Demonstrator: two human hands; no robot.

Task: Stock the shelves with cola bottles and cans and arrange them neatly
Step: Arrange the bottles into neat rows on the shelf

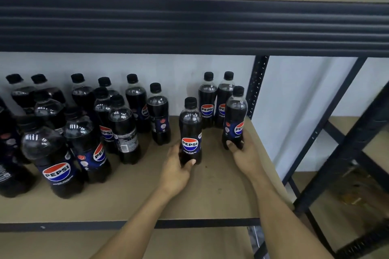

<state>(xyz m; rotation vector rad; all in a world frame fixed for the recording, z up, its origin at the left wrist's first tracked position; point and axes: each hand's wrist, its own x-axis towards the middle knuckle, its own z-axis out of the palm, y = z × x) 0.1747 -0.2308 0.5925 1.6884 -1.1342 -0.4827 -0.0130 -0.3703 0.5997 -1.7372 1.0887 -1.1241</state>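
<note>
The left hand grips the base of the middle Pepsi bottle, upright on the brown shelf. The right hand grips the right Pepsi bottle near the shelf's right edge. The back pair of bottles stands just behind them, and the crowded bottles fill the left.

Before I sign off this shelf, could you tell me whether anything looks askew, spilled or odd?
No spill or damage shows; no bottle has toppled. The left cluster is untidy, though: no clear rows, labels facing different ways, one bottle showing its barcode. The left hand grips the centre bottle, the right hand the right bottle.
</note>
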